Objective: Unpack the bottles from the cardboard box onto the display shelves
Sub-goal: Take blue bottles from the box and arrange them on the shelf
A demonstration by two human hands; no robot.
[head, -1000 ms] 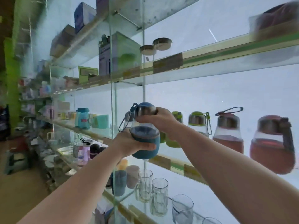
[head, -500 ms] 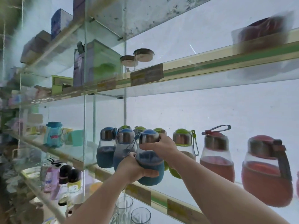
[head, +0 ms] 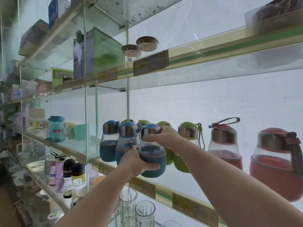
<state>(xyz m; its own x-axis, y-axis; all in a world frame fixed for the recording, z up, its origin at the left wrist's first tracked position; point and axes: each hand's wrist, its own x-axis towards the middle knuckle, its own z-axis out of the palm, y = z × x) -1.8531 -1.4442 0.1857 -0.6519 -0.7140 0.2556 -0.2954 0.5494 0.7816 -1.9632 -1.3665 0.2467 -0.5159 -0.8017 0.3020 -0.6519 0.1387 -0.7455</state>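
Observation:
I hold a blue-sleeved glass bottle (head: 153, 154) with a steel collar and blue cap at the front edge of the middle glass shelf (head: 165, 193). My left hand (head: 136, 162) grips its blue lower body from the left. My right hand (head: 165, 138) grips its steel neck from the right. Two matching blue bottles (head: 109, 144) stand just left of it. Green bottles (head: 187, 141) stand behind and to the right, then red bottles (head: 225, 145). The cardboard box is out of view.
A large red bottle (head: 277, 164) stands at far right. Glass mugs (head: 127, 208) sit on the shelf below. A vertical glass divider (head: 86, 112) stands left of the blue bottles. Boxes and two lidded jars (head: 141, 45) fill the upper shelf.
Both hands carried the blue bottle forward and down to the shelf edge, beside the other blue bottles. The camera moved closer and tilted, so the shelves appear shifted.

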